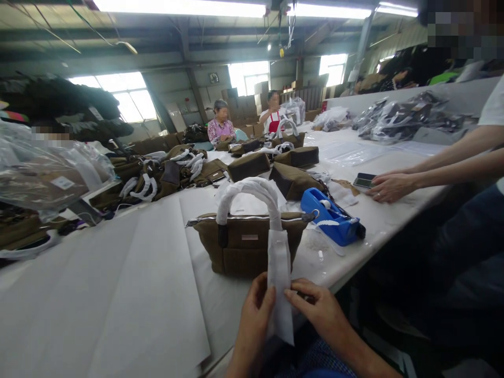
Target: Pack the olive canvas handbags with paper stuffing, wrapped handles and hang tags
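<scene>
Brown bag (236, 257) stood upright on the bench (197, 215) at twelve o'clock, its front toward the wearer. Pale strip (280, 283) ran down from the wrapped handle (246, 185), overlapping the bag's right side. Left hand (252, 315) had its grip closed on the strip's left edge; right hand (321, 310) pinched the opposite edge, both near six o'clock of the bag. My judgement: light, even tension suited this hold, edges kept parallel, since a hard tug could have creased or torn the strip or tipped the bag. Folding snugly, without twisting, looked wisest. Strip seemed thin, matte, papery, with a ragged-angled lower end; handle wrap crinkled around its arch. Bag cloth looked soft and dull, flaring toward a silvery zipper (255, 217), with smooth dark tabs. Blue tape dispenser (334, 218), hard and boxy, sat at two o'clock, just beside the bag.
</scene>
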Tool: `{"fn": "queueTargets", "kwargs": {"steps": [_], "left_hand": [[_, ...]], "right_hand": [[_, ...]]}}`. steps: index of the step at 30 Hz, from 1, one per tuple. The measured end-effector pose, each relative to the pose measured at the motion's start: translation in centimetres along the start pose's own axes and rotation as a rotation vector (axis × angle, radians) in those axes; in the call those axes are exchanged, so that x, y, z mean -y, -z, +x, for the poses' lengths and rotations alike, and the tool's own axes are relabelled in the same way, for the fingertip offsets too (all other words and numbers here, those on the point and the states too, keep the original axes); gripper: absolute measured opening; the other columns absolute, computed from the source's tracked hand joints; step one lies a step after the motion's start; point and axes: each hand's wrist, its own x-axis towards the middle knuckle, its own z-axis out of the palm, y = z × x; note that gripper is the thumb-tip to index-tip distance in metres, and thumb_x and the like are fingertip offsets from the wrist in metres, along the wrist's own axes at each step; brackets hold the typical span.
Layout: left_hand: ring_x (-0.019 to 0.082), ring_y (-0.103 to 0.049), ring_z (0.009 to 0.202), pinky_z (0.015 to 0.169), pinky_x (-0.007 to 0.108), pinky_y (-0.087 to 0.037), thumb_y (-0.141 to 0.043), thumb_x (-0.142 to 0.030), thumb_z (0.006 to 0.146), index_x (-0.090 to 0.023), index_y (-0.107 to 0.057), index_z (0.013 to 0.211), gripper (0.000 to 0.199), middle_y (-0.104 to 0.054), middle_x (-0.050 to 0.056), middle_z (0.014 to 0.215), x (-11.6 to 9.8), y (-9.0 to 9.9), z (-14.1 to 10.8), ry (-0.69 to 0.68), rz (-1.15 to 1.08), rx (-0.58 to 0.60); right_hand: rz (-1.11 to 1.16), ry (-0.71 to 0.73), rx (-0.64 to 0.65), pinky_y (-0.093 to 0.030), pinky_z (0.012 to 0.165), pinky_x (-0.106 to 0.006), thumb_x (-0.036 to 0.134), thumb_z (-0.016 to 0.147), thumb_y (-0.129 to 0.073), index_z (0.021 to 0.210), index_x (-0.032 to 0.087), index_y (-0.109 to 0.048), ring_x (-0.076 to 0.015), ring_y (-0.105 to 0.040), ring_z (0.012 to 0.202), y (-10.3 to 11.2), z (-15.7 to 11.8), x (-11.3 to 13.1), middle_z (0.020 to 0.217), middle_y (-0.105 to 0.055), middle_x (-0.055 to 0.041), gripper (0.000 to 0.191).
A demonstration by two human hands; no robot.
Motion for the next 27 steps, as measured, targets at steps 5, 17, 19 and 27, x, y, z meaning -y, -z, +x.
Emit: {"fn": "queueTargets", "kwargs": {"steps": [5, 17, 19, 27], "left_hand": [[0.032, -0.066, 0.111, 0.100, 0.039, -0.049, -0.071, -0.046, 0.084, -0.013, -0.065, 0.116, 0.046, -0.073, 0.015, 0.115, 1.7, 0.0, -1.3, -0.048, 0.144, -0.055], [0.034, -0.066, 0.112, 0.100, 0.040, -0.049, -0.069, -0.047, 0.079, -0.009, -0.063, 0.118, 0.055, -0.073, 0.019, 0.116, 2.1, 0.1, -0.4, -0.019, 0.226, -0.110], [0.034, -0.066, 0.111, 0.100, 0.041, -0.049, -0.069, -0.046, 0.078, -0.009, -0.063, 0.117, 0.054, -0.073, 0.019, 0.115, 1.5, 0.0, -0.4, -0.008, 0.235, -0.110], [0.031, -0.068, 0.109, 0.096, 0.036, -0.051, -0.071, -0.043, 0.080, -0.012, -0.066, 0.115, 0.047, -0.075, 0.015, 0.113, 1.1, 0.5, -0.4, -0.009, 0.227, -0.113]], "right_hand": [[-0.127, 0.110, 0.090, -0.053, 0.085, -0.033, 0.044, 0.094, -0.061, 0.087, 0.022, -0.081, -0.0236, -0.069, 0.093, 1.7, 0.2, 1.1, 0.095, -0.075, -0.0067, 0.030], [-0.583, 0.097, -0.619, -0.027, 0.121, -0.052, 0.037, 0.076, -0.067, 0.066, 0.022, -0.077, -0.0382, -0.048, 0.138, 22.0, 12.9, -2.0, 0.135, -0.067, -0.0119, 0.020], [-0.507, 0.039, -0.593, -0.035, 0.117, -0.051, 0.040, 0.075, -0.067, 0.065, 0.023, -0.078, -0.0366, -0.059, 0.127, 22.5, 13.3, -2.4, 0.128, -0.071, -0.0110, 0.023], [-0.117, 0.005, -0.662, -0.048, 0.106, -0.036, 0.051, 0.070, -0.076, 0.086, 0.025, -0.081, -0.0260, -0.064, 0.122, 22.4, 10.2, -1.2, 0.127, -0.072, -0.0052, 0.031]]}}
